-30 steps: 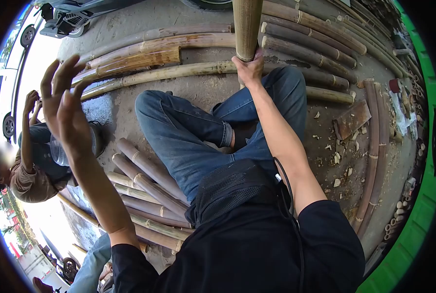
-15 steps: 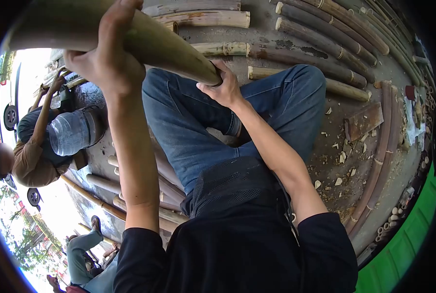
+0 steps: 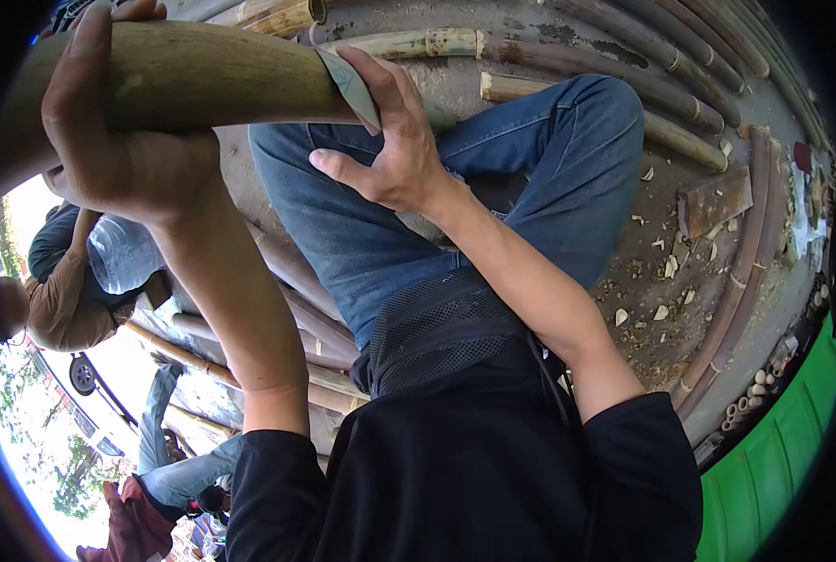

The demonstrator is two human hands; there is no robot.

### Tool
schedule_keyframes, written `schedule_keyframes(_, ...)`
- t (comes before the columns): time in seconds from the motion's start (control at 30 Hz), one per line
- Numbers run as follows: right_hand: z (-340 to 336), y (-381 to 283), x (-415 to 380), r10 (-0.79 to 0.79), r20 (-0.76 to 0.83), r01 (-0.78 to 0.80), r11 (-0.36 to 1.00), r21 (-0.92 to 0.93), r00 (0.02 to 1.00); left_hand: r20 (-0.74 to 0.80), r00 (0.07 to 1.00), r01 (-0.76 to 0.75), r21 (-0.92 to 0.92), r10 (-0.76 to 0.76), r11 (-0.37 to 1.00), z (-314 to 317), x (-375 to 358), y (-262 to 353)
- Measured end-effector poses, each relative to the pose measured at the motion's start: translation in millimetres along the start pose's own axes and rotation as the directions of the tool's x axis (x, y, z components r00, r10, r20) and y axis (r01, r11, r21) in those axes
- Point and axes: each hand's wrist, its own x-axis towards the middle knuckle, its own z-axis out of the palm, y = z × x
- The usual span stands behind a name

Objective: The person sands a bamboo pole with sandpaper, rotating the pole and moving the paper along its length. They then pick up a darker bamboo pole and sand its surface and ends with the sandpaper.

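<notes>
A thick greenish-brown bamboo pole [image 3: 212, 75] crosses the upper left, close to the camera. My left hand [image 3: 132, 169] supports it from below, its fingers curled up around the side. Over the pole's right part lies a thin pale grey-green sheet [image 3: 350, 86], perhaps sandpaper. My right hand [image 3: 394, 140] presses this sheet to the pole with its fingers, while the thumb sticks out to the left. The fingertips of my right hand are partly hidden behind the sheet and pole.
My crossed legs in jeans [image 3: 568, 187] are beneath the pole. Several bamboo poles [image 3: 586, 80] lie beyond them. Pale chips [image 3: 661, 312] and a rusty metal block [image 3: 715, 201] are on the right floor. Another person [image 3: 71, 290] sits at left by a large clear bottle [image 3: 123, 258].
The pole has swung lower and more level, towards the left. My left hand has moved left and down; my right hand has shifted left, and the pale sheet has come into view under its fingers.
</notes>
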Motion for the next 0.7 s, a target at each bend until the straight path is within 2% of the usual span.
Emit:
schedule_keyframes(0.03, 4, 8, -4, -0.024, -0.029, 0.022, 0.998, -0.066, 0.999, -0.002, 1.0, 0.0, 0.001, 0.0, 1.0, -6, 0, -2)
schedule_keyframes(0.1, 2, 54, -28, 0.196, 0.032, -0.186, 0.964, -0.19, 0.98, 0.129, 0.968, -0.223, 0.037, 0.217, 0.974, -18, 4, -13)
schedule_keyframes(0.13, -4, 84, -38, 0.378, 0.152, -0.328, 0.903, -0.278, 0.913, 0.111, 0.979, -0.175, 0.058, 0.168, 0.983, -21, -1, -11)
schedule_keyframes(0.17, -8, 111, -52, 0.448, 0.217, -0.372, 0.873, -0.315, 0.867, 0.112, 0.977, -0.189, 0.044, 0.183, 0.981, -18, -4, -5)
schedule_keyframes(0.23, -8, 91, -41, 0.481, 0.268, -0.436, 0.875, -0.211, 0.835, 0.053, 0.995, -0.085, -0.049, 0.087, 0.995, -12, -11, 5)
schedule_keyframes(0.27, -1, 67, -34, 0.326, 0.159, -0.303, 0.941, -0.151, 0.932, 0.089, 0.994, -0.063, -0.085, 0.07, 0.994, -17, -13, 6)
schedule_keyframes(0.3, 9, 40, -26, 0.164, 0.04, -0.159, 0.981, -0.109, 0.986, 0.096, 0.993, -0.063, -0.092, 0.071, 0.994, -23, -14, 5)
schedule_keyframes(0.33, 10, 19, -14, 0.028, 0.021, -0.027, 0.999, -0.016, 0.999, 0.087, 0.994, -0.05, -0.11, 0.06, 0.993, -30, -15, 5)
schedule_keyframes(0.37, 13, 15, -13, 0.008, 0.027, -0.009, 1.0, 0.026, 1.0, 0.082, 0.996, -0.037, -0.127, 0.048, 0.991, -38, -16, 6)
schedule_keyframes(0.43, 15, 52, -29, 0.007, 0.094, -0.002, 0.999, -0.053, 0.996, 0.064, 0.998, -0.021, -0.151, 0.03, 0.988, -63, -14, 2)
schedule_keyframes(0.5, 12, 115, -56, 0.391, 0.18, -0.351, 0.91, -0.22, 0.903, 0.056, 0.997, 0.075, -0.3, -0.061, 0.951, -100, -11, -5)
schedule_keyframes(0.53, 11, 123, -56, 0.381, 0.155, -0.344, 0.913, -0.219, 0.912, 0.052, 0.999, 0.023, -0.234, -0.011, 0.972, -107, -10, -5)
schedule_keyframes(0.57, 10, 126, -58, 0.453, 0.171, -0.4, 0.875, -0.273, 0.875, 0.047, 0.998, -0.028, -0.163, 0.036, 0.986, -115, -11, -3)
schedule_keyframes(0.6, 10, 125, -57, 0.524, 0.185, -0.451, 0.831, -0.327, 0.831, 0.042, 0.999, 0.001, -0.127, 0.004, 0.992, -124, -11, -2)
schedule_keyframes(0.63, 16, 115, -50, 0.438, 0.219, -0.374, 0.884, -0.28, 0.872, 0.055, 0.998, -0.006, -0.138, 0.014, 0.99, -123, -10, 4)
schedule_keyframes(0.7, 26, 78, -37, 0.197, 0.044, -0.191, 0.975, -0.116, 0.979, 0.035, 0.999, -0.031, -0.137, 0.036, 0.99, -121, -10, 16)
